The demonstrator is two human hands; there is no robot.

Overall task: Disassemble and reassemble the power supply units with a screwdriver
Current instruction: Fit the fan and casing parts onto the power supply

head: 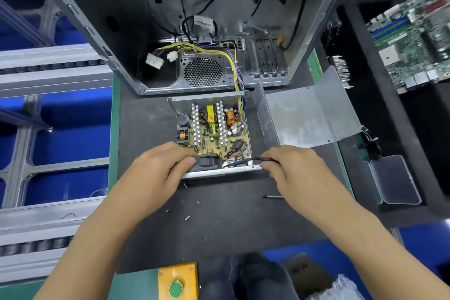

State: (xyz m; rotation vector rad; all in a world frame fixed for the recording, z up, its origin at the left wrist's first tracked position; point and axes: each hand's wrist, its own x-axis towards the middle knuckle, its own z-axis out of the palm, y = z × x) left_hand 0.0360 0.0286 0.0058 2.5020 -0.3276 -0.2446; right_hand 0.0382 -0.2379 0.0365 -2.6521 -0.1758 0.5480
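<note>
An opened power supply unit [211,126] lies on the dark mat, its circuit board with heat sinks and coils exposed. My left hand [155,168] grips the black socket block [209,162] at the unit's near wall. My right hand [289,165] pinches a black cable [253,160] that runs from the board's near right corner. The unit's metal cover [304,117] lies upside down to the right. A screwdriver [274,196] rests on the mat below my right hand. Loose screws [187,218] lie scattered on the mat in front.
An open computer case [194,31] stands behind the unit, with yellow and purple wires running into it. A motherboard [414,39] sits at far right. A yellow box with a green button [177,280] sits at the near edge. Grey trays [392,180] lie right.
</note>
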